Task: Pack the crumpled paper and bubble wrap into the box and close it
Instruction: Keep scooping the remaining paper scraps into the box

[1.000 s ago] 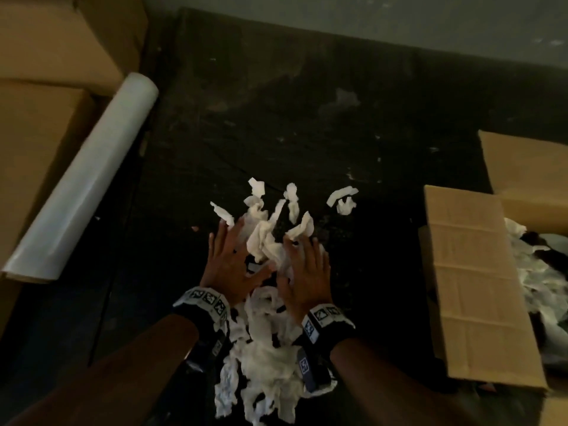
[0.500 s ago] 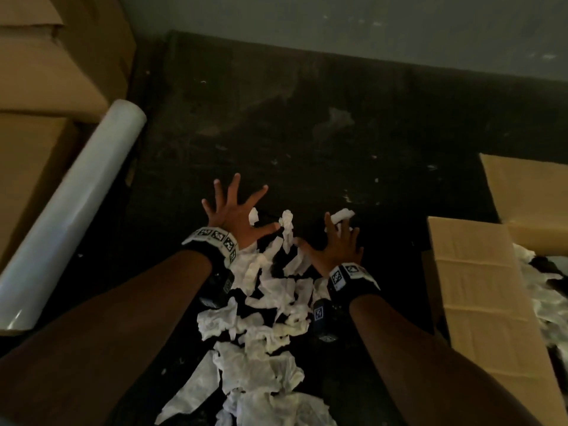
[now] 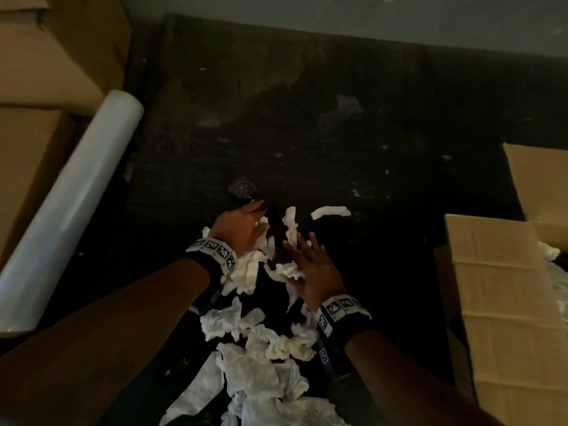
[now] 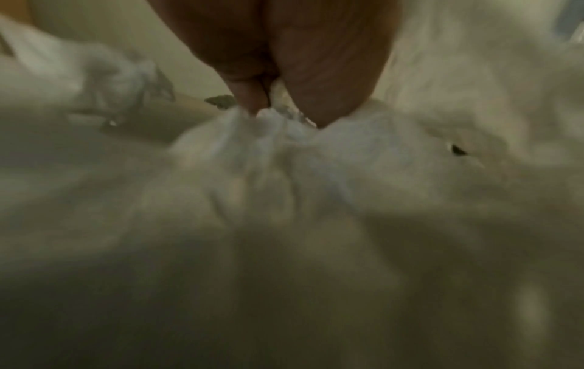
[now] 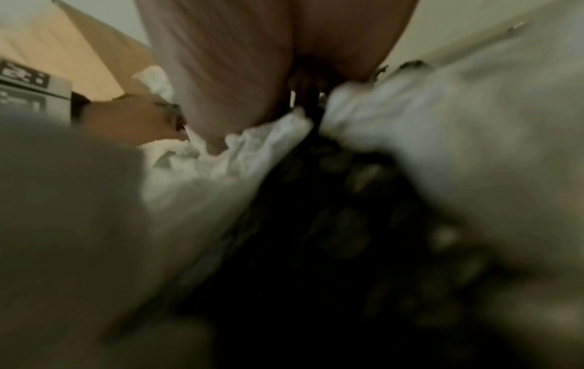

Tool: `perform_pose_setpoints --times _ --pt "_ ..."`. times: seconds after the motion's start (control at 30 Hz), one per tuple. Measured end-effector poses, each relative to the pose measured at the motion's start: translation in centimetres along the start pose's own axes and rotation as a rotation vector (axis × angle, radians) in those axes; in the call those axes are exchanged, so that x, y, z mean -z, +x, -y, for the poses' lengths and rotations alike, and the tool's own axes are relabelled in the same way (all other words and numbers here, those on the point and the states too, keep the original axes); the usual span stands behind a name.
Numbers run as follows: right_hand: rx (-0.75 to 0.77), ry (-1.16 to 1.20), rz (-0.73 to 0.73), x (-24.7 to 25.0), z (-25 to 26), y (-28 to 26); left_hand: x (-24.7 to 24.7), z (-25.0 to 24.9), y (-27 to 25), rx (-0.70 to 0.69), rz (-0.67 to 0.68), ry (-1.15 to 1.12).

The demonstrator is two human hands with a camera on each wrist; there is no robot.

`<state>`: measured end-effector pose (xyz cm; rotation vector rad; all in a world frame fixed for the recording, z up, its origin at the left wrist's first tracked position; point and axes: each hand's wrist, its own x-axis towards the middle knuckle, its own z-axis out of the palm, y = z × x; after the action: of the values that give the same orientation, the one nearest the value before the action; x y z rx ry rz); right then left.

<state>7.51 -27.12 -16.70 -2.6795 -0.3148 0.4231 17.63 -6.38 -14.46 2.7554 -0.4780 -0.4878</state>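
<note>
- Most of the crumpled paper lies loose on the dark floor, left of the box; a white roll lies far left of the box.
- Left hand: fingers curled down into the paper, apparently pinching a wad in the wrist view.
- A dark bubble wrap piece sits just beyond that hand, unpacked.
- Right hand: fingers spread flat, raking paper.
- The box stands open, some paper inside; my judgement: roughly midway, closing not yet begun.
</note>
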Motion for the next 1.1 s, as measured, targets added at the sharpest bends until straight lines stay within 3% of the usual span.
perform_pose_setpoints --times 0.13,0.3,0.47,0.57,0.73,0.9,1.0,1.1 --pt "-0.031 0.059 -0.023 0.9 0.1 1.1 0.7 -0.3 0.5 0.019 -0.043 -0.027" --pt "-0.023 0.093 -0.100 3.1 1.6 1.4 2.3 -0.1 -1.8 -0.034 -0.273 -0.154" --pt "0.116 0.091 -0.247 4.4 4.0 -2.1 4.2 -0.6 -8.6 -0.134 -0.519 -0.253" --pt "0.255 0.085 -0.307 4.5 5.3 -6.2 3.7 -1.1 -14.6 -0.165 -0.593 -0.313" --pt "0.389 0.113 -0.231 0.8 5.6 -13.4 -1.5 -2.6 -23.9 -0.207 -0.536 -0.383" --pt "0.408 -0.030 0.097 -2.1 4.7 -16.4 -7.4 -2.7 -28.5 -0.148 -0.145 -0.356" --pt "0.384 -0.064 0.116 -0.1 5.3 -16.9 -6.6 -3.8 -29.1 -0.197 -0.212 -0.266" --pt "0.401 -0.057 0.091 3.1 6.4 -17.0 -3.9 -4.6 -28.6 -0.151 -0.308 -0.220"
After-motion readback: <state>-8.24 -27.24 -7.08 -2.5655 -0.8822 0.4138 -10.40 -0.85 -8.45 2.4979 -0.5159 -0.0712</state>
